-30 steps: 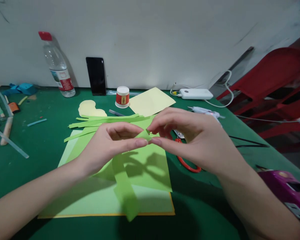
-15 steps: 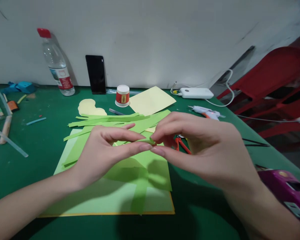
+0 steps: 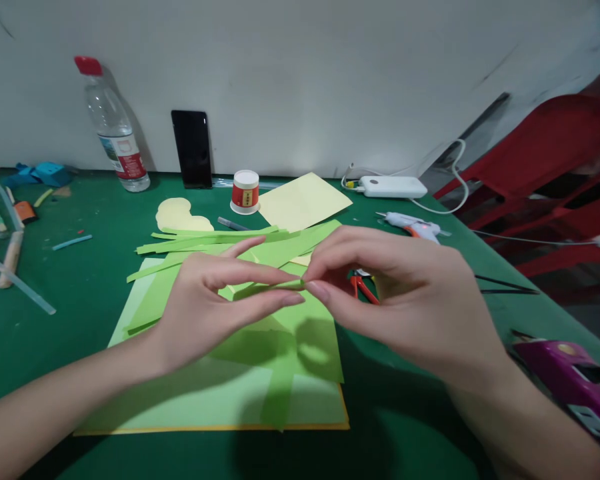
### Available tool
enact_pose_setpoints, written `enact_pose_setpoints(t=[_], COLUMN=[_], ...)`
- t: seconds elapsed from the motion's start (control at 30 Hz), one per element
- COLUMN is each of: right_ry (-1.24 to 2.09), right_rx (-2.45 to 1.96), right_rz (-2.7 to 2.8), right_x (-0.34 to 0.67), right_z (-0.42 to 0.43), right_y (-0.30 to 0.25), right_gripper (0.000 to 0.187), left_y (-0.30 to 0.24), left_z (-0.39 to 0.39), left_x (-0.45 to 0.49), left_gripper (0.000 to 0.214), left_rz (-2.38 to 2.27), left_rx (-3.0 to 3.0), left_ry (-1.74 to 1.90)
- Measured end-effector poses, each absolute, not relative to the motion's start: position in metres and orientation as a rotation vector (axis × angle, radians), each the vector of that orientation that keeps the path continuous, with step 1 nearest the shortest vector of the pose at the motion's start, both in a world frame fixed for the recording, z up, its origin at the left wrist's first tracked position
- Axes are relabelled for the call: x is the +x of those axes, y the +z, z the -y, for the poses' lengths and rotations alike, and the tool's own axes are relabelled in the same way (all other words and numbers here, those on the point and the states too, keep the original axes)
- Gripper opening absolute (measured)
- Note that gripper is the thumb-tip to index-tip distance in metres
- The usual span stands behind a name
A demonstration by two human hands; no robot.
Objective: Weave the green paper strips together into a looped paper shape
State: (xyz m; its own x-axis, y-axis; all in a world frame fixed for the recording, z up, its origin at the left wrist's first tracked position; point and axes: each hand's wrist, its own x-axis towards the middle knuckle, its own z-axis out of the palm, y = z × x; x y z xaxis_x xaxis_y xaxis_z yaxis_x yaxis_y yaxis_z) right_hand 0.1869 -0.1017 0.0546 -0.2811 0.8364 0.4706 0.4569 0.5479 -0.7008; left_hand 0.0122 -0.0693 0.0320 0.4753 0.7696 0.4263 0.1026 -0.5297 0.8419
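Note:
Between the thumb and fingers of my left hand (image 3: 210, 303) lies a narrow green paper strip (image 3: 275, 287). My right hand (image 3: 400, 293) pinches the strip's right end with thumb and index finger, and the two hands' fingertips nearly meet there. Below them, light green paper sheets (image 3: 195, 393) are stacked on the table, with an orange-yellow edge showing underneath. Several cut green strips (image 3: 215, 239) lie across the back of the stack. Red-handled scissors or pliers (image 3: 364, 290) are partly hidden behind my right hand.
On the green table (image 3: 55, 360) stand a water bottle (image 3: 113, 127), a black phone (image 3: 192, 150) against the wall and a small red-white tub (image 3: 245, 192). Pale yellow paper (image 3: 305, 200), a glue gun (image 3: 413, 223) and a white power strip (image 3: 393, 186) lie behind; a purple device (image 3: 565, 373) is at right.
The left fingers have flattened along the strip, and more of it shows between them. My right fingertips have closed more tightly on its end. Nothing else on the table has moved.

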Motion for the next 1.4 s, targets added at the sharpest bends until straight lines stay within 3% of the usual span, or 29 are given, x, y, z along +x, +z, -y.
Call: enact_pose_setpoints(t=[1.4], right_ry=[0.671], right_rx=[-1.033], right_rz=[1.927], right_x=[0.183], right_z=[0.102], right_y=[0.052], right_gripper=[0.011], left_y=[0.049], left_z=[0.077], left_x=[0.010], left_gripper=[0.007], left_rz=[-0.862], left_rx=[1.837], left_ry=[1.010])
